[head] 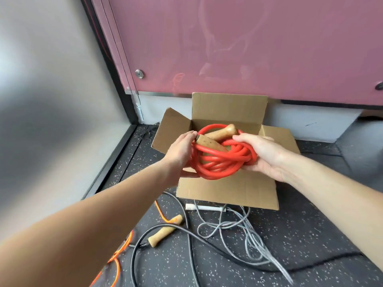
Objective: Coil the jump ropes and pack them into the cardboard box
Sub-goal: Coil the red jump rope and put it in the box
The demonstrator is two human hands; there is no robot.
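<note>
Behind the box: a glossy pink wall panel point(248, 48) over a pale skirting strip.
Floor: dark rubber matting with white speckles point(300, 235).
Box: a brown cardboard box point(228, 191) stands on the matting close to the wall, with all four flaps folded outward and the near flap sloping toward the viewer.
Arms: both bare forearms reach forward and meet over the open top of the box.
Left hand point(182, 152): back of the hand up, fingers curled over the coil's left edge, thumb beneath, gripping it.
Right hand point(267, 156): palm turned inward and cupped under the coil's right side, thumb laid along the top, clasping it.
Red rope: a thick red rubber jump rope point(219, 162), wound into a loose round bundle, is held between the hands above the box opening, its broad face tilted toward the viewer.
Handles: two tan wooden handles point(209, 142) lie across the top of the bundle, one running from the left fingertips down to the right, the other pointing up and right toward the far flap.
Loose ropes: uncoiled on the matting in front of the box lie a black rope point(207, 243), a thin grey rope point(248, 230) and a thin orange rope point(118, 264), overlapping one another.
</note>
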